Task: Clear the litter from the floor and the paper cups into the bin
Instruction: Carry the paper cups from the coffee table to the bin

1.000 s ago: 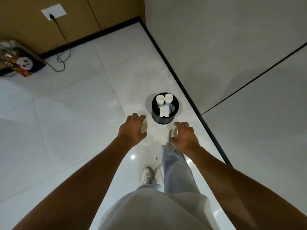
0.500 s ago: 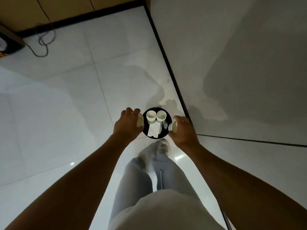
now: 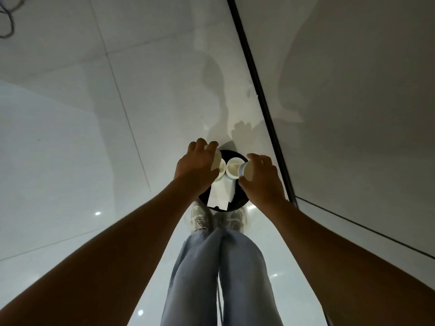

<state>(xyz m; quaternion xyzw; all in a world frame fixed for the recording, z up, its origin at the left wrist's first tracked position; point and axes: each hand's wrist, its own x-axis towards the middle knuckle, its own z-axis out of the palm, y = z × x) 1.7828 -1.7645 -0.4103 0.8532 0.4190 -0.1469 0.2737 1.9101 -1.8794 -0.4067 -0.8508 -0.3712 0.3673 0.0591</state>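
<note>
A round black bin (image 3: 237,204) stands on the white tiled floor just ahead of my shoes. Inside it I see an upright paper cup (image 3: 233,170) and a white sheet of paper (image 3: 221,194); a second cup in the bin is mostly hidden by my left hand. My left hand (image 3: 196,167) grips a white paper cup (image 3: 217,160) over the bin's left side. My right hand (image 3: 260,178) grips another paper cup (image 3: 245,171), tilted with its mouth toward the bin's middle.
The wall (image 3: 353,90) rises close on the right behind a black skirting strip (image 3: 256,78). My shoes (image 3: 200,218) and jeans (image 3: 221,278) are right below the bin. A black cable (image 3: 7,24) lies on the floor at the far top left.
I have stepped up to the bin and it now lies directly under my hands. Both hands, each with its cup, have moved in over the bin's opening.
</note>
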